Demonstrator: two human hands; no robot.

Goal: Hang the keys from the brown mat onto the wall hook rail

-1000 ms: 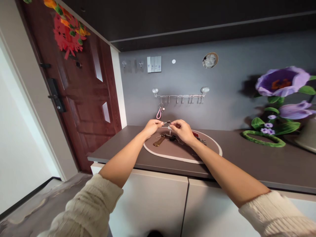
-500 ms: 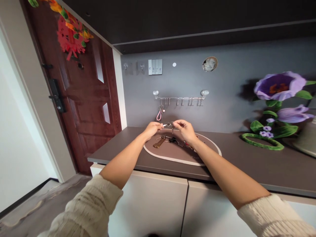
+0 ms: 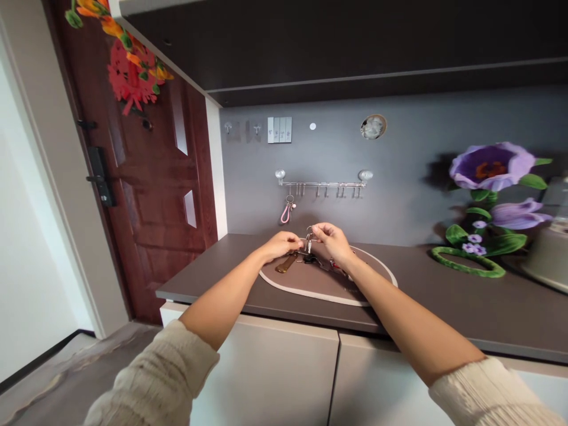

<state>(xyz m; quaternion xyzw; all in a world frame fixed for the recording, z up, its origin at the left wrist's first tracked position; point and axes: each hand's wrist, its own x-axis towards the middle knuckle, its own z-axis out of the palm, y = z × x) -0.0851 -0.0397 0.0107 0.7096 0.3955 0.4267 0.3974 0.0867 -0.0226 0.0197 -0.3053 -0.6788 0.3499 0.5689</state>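
My right hand (image 3: 331, 239) pinches a metal key ring (image 3: 309, 231) from the right, with keys (image 3: 309, 245) hanging below it. My left hand (image 3: 283, 244) is closed at the left of these keys, thumb and fingertips pinched at the edge of one; the exact grip is small and partly hidden. Below both hands lies a brown mat (image 3: 310, 287) with a pale rim. On it are a brown strap-like key fob (image 3: 286, 264), a dark bunch of keys (image 3: 310, 258) and other small items partly covered by my right hand and wrist.
A clear hook rail (image 3: 323, 184) is fixed on the grey wall, with a pink-looped keychain (image 3: 286, 211) on its left end. Purple fabric flowers (image 3: 492, 171) stand at the right of the counter (image 3: 421, 296). A dark shelf (image 3: 355, 47) hangs overhead; a red-brown door (image 3: 155, 207) is at left.
Both hands have tilted the key ring from lying level between them to hanging upright from my right fingers. My left hand has dropped slightly. The view has shifted a little upward.
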